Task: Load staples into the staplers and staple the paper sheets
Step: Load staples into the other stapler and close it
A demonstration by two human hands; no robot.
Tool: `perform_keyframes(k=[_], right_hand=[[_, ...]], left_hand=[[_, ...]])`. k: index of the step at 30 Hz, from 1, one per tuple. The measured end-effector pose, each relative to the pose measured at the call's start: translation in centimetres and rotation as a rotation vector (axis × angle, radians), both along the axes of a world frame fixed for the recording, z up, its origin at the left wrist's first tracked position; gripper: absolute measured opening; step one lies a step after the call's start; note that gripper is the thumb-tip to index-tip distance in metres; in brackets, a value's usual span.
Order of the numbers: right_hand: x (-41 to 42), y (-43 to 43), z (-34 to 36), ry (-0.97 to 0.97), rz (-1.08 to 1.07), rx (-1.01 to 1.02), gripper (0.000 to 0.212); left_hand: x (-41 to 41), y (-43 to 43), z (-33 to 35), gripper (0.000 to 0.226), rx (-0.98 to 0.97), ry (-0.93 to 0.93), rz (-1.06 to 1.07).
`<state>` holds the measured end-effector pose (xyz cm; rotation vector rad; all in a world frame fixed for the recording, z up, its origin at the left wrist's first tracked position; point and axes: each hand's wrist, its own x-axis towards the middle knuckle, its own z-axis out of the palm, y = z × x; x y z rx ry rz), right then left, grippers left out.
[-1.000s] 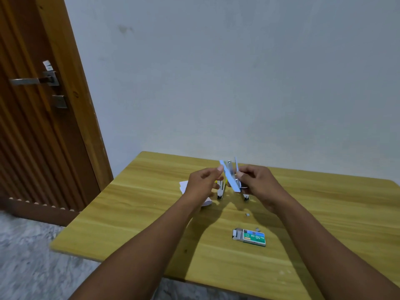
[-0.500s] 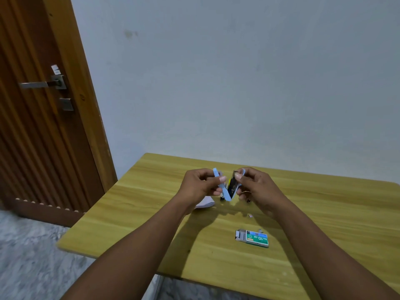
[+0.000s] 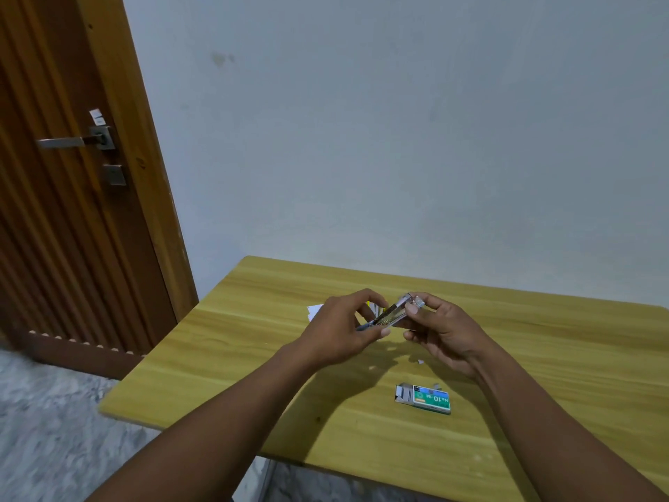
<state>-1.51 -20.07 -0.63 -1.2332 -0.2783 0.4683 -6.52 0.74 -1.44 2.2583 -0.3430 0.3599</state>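
1 stapler (image 3: 392,314) is pinched above the table (image 3: 543,356) by left hand (image 3: 338,329) and right hand (image 3: 440,327), seemingly for loading; the staple box (image 3: 423,398) lies open at 6 o'clock.

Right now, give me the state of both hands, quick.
Left hand: closed on the stapler.
Right hand: closed, pinching the stapler's upper end.

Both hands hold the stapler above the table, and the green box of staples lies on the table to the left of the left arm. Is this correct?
Not quite. In the head view the staple box lies between the two forearms, nearer the right one, not left of the left arm. The rest holds: the left hand and right hand hold the stapler above the table.
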Motion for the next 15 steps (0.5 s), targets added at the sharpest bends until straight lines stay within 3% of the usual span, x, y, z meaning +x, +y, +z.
perform_keyframes(k=[7,15], right_hand=[[0.0,0.3,0.4,0.011,-0.036,0.033,0.039],[-0.2,-0.1,-0.3,0.053,-0.026,0.041,0.039]], left_hand=[[-0.5,-0.9,-0.7,0.043,0.323,-0.312,0.059],[-0.3,-1.2,-0.7,0.042,0.357,-0.253,0.023]])
